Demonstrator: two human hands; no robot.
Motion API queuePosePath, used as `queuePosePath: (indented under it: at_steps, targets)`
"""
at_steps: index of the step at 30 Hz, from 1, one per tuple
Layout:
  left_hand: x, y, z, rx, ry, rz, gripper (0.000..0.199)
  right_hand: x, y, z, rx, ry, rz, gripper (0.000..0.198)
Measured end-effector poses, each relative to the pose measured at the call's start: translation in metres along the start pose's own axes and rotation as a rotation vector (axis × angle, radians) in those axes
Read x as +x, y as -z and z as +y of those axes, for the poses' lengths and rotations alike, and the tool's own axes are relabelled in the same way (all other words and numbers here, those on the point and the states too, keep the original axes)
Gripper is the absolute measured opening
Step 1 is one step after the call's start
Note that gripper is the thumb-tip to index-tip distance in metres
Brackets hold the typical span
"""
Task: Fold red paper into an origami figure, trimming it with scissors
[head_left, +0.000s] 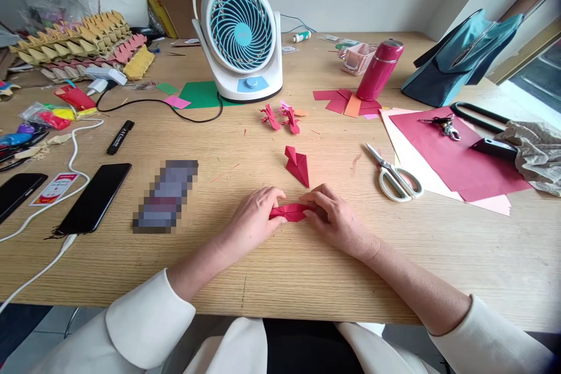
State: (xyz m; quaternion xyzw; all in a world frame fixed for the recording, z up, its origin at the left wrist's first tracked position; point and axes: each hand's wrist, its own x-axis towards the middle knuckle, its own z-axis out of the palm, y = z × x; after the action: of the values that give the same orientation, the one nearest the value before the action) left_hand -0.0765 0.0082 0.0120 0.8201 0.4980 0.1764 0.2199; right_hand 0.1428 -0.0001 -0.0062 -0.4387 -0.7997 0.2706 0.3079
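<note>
A narrow strip of folded red paper (289,212) is held level between my two hands, just above or on the wooden table. My left hand (258,210) pinches its left end between thumb and fingers. At the right end, the thumb and fingertips of my right hand (335,219) close on the paper. Just beyond lies a red folded paper piece (298,167) with a pointed end toward me. Farther back sit two small red origami figures, a left one (269,117) and a right one (290,119).
White-handled scissors (397,178) lie right of my hands, near large red sheets (456,152). A white fan (243,35) stands at the back, with a pink flask (380,70) and teal bag (456,64) to its right. Phones, including a black one (96,198), and cables lie left.
</note>
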Motion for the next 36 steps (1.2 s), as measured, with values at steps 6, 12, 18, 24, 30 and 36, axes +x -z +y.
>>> queuePosePath:
  at_steps: [6,12,18,24,30,36]
  targets:
    - [0.017,0.007,0.009,-0.155,0.067,-0.010,0.010,0.001,0.002,0.007,0.239,-0.128,0.122,0.027]
    - [0.029,-0.011,0.025,-0.859,0.196,0.018,0.025,0.007,0.006,0.004,0.703,-0.209,0.092,0.034]
    - [0.027,-0.021,0.028,-1.060,0.278,-0.095,0.034,0.009,0.002,0.006,0.819,-0.271,0.107,0.038]
    - [0.026,-0.015,0.025,-1.076,0.194,-0.140,0.038,0.008,0.000,0.009,0.827,-0.307,0.158,0.040]
    - [0.026,-0.016,0.025,-1.004,0.248,-0.103,0.034,0.006,-0.003,0.007,0.741,-0.294,0.189,0.035]
    - [0.026,-0.018,0.027,-0.965,0.294,-0.065,0.033,0.009,-0.005,0.006,0.791,-0.288,0.163,0.038]
